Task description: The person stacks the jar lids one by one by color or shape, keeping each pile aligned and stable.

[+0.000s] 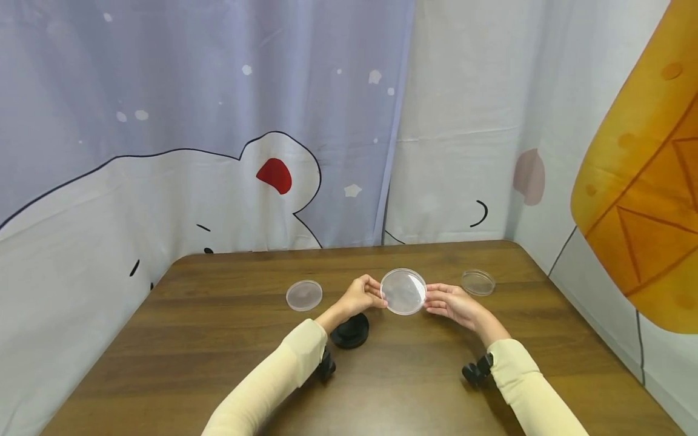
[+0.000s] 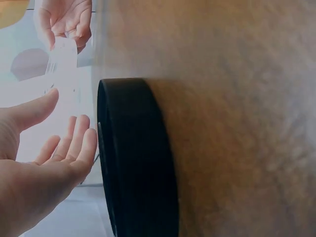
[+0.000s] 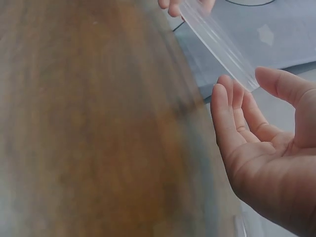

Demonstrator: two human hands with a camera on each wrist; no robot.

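Raised above the table, a clear petri dish (image 1: pixel 403 292) stands tilted with its round face toward the head camera. My left hand (image 1: pixel 362 293) grips its left edge between thumb and fingers. On the opposite edge, the thumb and fingertips of my right hand (image 1: pixel 451 304) pinch the rim. The right wrist view shows the dish (image 3: pixel 222 44) edge-on between both hands. In the left wrist view the dish looks washed out against the pale curtain. Below my left hand sits a round black object (image 1: pixel 350 331), partly behind the left wrist.
A second clear round dish (image 1: pixel 304 295) lies on the brown wooden table (image 1: pixel 218 345) to the left. Another clear dish (image 1: pixel 478 282) rests at the back right, beyond my right hand. A printed curtain (image 1: pixel 349 109) hangs along the table's far edge.
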